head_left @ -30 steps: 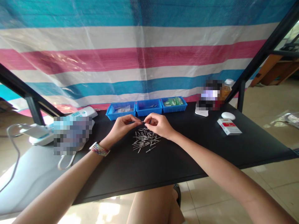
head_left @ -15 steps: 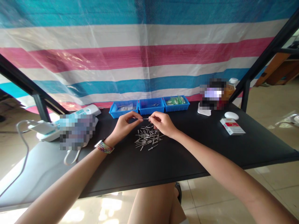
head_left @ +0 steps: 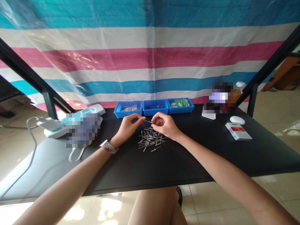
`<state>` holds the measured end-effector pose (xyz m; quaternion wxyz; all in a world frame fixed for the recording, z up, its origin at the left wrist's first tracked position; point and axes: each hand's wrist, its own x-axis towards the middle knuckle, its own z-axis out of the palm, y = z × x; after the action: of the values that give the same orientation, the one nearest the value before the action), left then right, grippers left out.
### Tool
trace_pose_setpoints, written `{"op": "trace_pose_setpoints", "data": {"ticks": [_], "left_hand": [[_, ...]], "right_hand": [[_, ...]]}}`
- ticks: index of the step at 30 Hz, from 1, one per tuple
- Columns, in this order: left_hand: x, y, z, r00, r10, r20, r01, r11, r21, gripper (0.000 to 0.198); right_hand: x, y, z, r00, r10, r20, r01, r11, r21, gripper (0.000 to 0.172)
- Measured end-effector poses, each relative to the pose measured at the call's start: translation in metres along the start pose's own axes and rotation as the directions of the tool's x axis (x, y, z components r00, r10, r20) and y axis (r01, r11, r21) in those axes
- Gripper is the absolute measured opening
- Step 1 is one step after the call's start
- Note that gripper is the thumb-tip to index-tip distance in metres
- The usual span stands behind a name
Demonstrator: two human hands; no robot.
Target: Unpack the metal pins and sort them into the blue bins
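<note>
A thin silver blind rivet point(head_left: 148, 121) spans the small gap between my two hands, tilting slightly down to the right. My left hand point(head_left: 129, 127) pinches its left end between thumb and forefinger. At its other end, the thumb and fingertips of my right hand point(head_left: 167, 126) close on it, with the other fingers curled. Just below the hands lies a loose pile of silver blind rivets point(head_left: 150, 139), pointing every way. One single rivet point(head_left: 156, 149) rests a little apart at the front of the pile.
Behind my hands stand three blue bins: the left bin point(head_left: 117, 112) with clear bags, the middle bin point(head_left: 156, 112) with a few metal pieces, the right bin point(head_left: 181, 109) with green packets. A power strip point(head_left: 93, 110) lies left; a small box point(head_left: 239, 132) lies right.
The held rivet has gone from nearly level to a slight tilt, and a bit more of it shows between the fingertips. The camera view has shifted slightly; the pile looks the same.
</note>
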<state>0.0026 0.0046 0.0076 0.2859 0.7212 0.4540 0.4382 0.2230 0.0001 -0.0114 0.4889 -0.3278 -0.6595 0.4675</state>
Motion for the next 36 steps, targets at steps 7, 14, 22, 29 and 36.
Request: {"op": "trace_pose_setpoints", "data": {"ticks": [7, 14, 22, 29, 36], "left_hand": [[0.000, 0.000, -0.001, 0.997, 0.018, 0.076, -0.015, 0.999, -0.040, 0.049], [-0.001, 0.000, -0.003, 0.991, 0.079, 0.110, -0.071, 0.994, -0.077, 0.040], [0.000, -0.003, -0.004, 0.984, 0.144, 0.110, -0.148, 0.988, 0.034, 0.043], [0.001, -0.001, -0.002, 0.979, 0.147, 0.138, -0.156, 0.986, 0.060, 0.047], [0.001, -0.004, -0.006, 0.962, 0.096, 0.255, -0.118, 0.991, 0.070, 0.035]], "right_hand": [[0.000, -0.002, -0.001, 1.000, 0.004, -0.018, -0.004, 1.000, 0.006, 0.021], [0.002, 0.000, -0.004, 0.999, 0.027, -0.045, -0.030, 0.998, -0.056, 0.032], [0.004, -0.002, -0.002, 0.993, 0.118, -0.027, -0.112, 0.982, 0.151, 0.032], [0.003, -0.003, -0.003, 0.991, 0.122, -0.046, -0.111, 0.975, 0.193, 0.027], [0.022, 0.005, -0.020, 0.961, 0.042, -0.273, -0.018, 0.996, 0.091, 0.032]]}}
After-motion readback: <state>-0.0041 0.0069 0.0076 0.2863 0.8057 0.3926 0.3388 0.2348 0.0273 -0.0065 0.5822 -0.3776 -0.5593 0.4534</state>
